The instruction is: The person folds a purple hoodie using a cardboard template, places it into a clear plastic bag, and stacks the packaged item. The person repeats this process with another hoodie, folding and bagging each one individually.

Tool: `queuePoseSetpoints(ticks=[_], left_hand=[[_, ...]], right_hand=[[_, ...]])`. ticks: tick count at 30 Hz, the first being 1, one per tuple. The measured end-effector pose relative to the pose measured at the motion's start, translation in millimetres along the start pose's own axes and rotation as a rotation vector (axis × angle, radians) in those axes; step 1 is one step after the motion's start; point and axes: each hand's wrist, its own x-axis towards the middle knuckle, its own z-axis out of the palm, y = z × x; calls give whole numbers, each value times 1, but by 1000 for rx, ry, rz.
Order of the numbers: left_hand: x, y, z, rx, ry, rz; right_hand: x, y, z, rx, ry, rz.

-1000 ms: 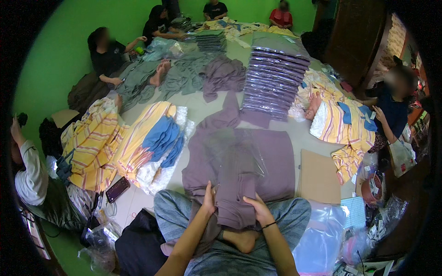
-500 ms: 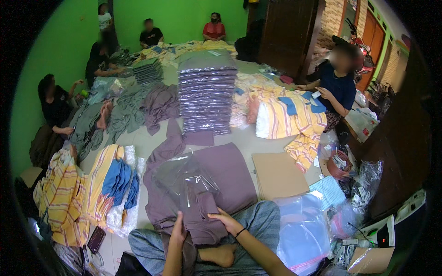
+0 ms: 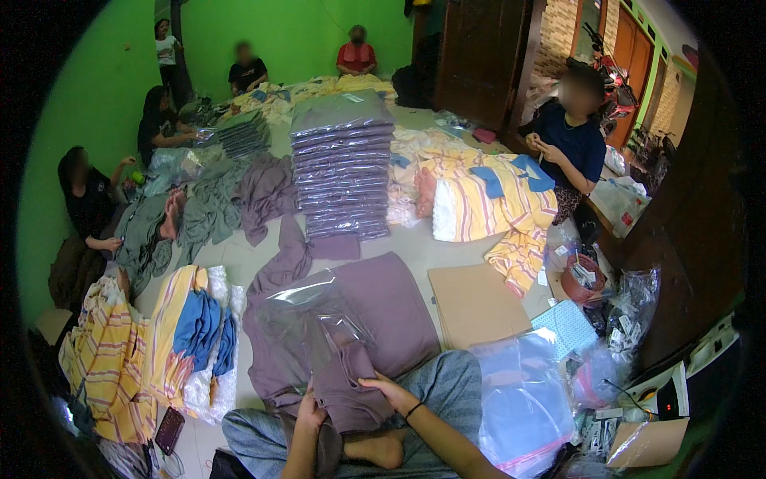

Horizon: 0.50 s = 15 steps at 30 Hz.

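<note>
A folded mauve garment (image 3: pixel 351 397) lies over my lap, gripped between my two hands. My left hand (image 3: pixel 311 412) closes on its left edge. On its right edge, my right hand (image 3: pixel 390 393) holds with the thumb on top and the fingers underneath, out of sight. At the garment's far end is a clear plastic bag (image 3: pixel 311 302); whether the cloth is inside it or under it, I cannot tell. Beneath the bag a larger piece of mauve cloth (image 3: pixel 395 299) is spread on the floor. Beyond it rises a tall stack of bagged mauve garments (image 3: pixel 341 172).
Brown cardboard sheets (image 3: pixel 477 302) and flat clear bags (image 3: pixel 523 395) lie to my right. On my left are yellow striped garments (image 3: pixel 112 351) and a phone (image 3: pixel 169 431). A co-worker (image 3: pixel 568 140) sits at the right; several people sit along the green walls.
The whole view has shifted slightly. My hands still grip the folded garment and have moved a little toward me. The co-worker at the right has brought their hands together.
</note>
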Motion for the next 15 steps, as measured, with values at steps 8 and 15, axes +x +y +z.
queuePoseSetpoints(ticks=[8,15], left_hand=[[-17,7,35,-128,-47,-93],[-7,8,36,-105,44,-52]], right_hand=[[-5,-3,2,11,37,-26],[3,1,-4,30,9,44]])
